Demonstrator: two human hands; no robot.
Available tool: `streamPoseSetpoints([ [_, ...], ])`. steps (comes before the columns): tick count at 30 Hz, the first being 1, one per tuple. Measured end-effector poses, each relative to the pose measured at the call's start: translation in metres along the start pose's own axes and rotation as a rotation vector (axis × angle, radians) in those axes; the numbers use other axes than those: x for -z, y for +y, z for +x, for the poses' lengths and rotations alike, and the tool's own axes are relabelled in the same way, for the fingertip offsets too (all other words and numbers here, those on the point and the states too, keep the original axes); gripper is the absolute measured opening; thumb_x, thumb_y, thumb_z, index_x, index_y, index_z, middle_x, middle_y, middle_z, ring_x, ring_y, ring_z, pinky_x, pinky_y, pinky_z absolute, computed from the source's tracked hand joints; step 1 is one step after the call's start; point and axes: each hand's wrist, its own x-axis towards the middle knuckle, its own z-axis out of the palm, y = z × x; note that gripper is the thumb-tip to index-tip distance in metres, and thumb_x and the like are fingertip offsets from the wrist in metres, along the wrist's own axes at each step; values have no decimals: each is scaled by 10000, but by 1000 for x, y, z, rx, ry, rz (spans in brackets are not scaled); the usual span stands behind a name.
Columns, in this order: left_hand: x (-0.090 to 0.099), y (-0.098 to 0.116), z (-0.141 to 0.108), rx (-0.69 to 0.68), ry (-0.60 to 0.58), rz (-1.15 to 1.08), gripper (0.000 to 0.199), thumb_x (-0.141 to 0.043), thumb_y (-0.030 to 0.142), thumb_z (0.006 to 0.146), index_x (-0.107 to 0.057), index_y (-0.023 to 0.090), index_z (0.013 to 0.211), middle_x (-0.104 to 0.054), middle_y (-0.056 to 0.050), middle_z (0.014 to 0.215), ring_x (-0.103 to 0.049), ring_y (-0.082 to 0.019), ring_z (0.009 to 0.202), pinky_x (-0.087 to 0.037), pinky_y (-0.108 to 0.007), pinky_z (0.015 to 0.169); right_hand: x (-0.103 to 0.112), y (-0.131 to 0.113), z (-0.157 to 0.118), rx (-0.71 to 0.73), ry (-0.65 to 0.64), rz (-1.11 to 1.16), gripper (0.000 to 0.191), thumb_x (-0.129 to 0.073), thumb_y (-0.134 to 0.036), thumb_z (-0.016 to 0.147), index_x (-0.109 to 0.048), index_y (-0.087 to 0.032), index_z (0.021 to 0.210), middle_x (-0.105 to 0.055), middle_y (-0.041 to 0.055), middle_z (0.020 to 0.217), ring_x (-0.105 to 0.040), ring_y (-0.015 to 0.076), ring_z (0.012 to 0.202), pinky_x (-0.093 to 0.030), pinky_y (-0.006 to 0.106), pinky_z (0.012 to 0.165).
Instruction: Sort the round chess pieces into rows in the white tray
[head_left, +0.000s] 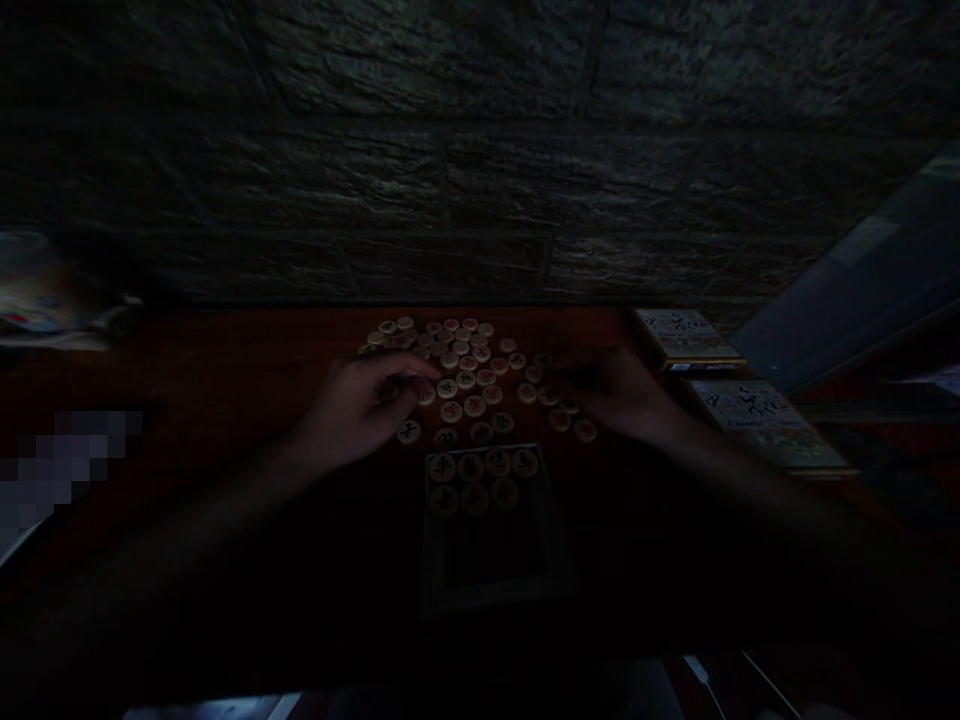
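Note:
Round wooden Chinese chess pieces with red or black characters lie loosely spread on a dark reddish table. My left hand is at the left edge of the spread, fingers curved, thumb and forefinger apart beside a red-marked piece. On the right, my right hand reaches over the pieces; its fingertips are lost in shadow. Between my forearms sits a shallow box. In its far part, black-marked pieces lie in two rows, face up.
Two flat boxes with Chinese lettering, a far one and a nearer one, lie at the right. A rough stone-block wall rises behind the table. A pale bag-like item is at the far left. The light is very dim.

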Motion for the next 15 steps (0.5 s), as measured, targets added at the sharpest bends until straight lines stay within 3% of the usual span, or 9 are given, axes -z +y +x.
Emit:
streamPoseSetpoints([
  [3, 0, -1, 0, -4, -6, 13, 226, -561, 218, 910, -738, 205, 1050, -799, -17, 950, -750, -163, 833, -595, -255, 770, -2, -2, -3, -66, -79, 107, 368, -717, -390, 868, -743, -190, 1176, -798, 98, 922, -705, 167, 565, -506, 256, 438],
  [5, 0, -1, 0, -6, -6, 19, 229, -555, 225, 914, -738, 204, 1051, -799, -19, 945, -751, -166, 834, -595, -257, 768, -4, -4, -4, -92, -92, 124, 349, -738, -394, 849, -747, -182, 1127, -795, 87, 857, -668, 140, 490, -464, 226, 377],
  [11, 1, 1, 0, -13, -4, 24, 228, -571, 239, 906, -744, 202, 1050, -803, -29, 954, -753, -177, 853, -590, -268, 796, -4, -5, -5, -109, -128, 175, 185, -757, -292, 799, -775, -194, 956, -752, 30, 678, -618, 119, 432, -457, 211, 363],
  [15, 1, 2, 0, 5, -8, 10, 228, -574, 259, 903, -744, 202, 1044, -805, -31, 943, -755, -183, 848, -592, -280, 796, -3, -2, -4, -99, -148, 216, 176, -764, -258, 778, -767, -188, 939, -764, 41, 720, -624, 120, 455, -457, 210, 361],
])
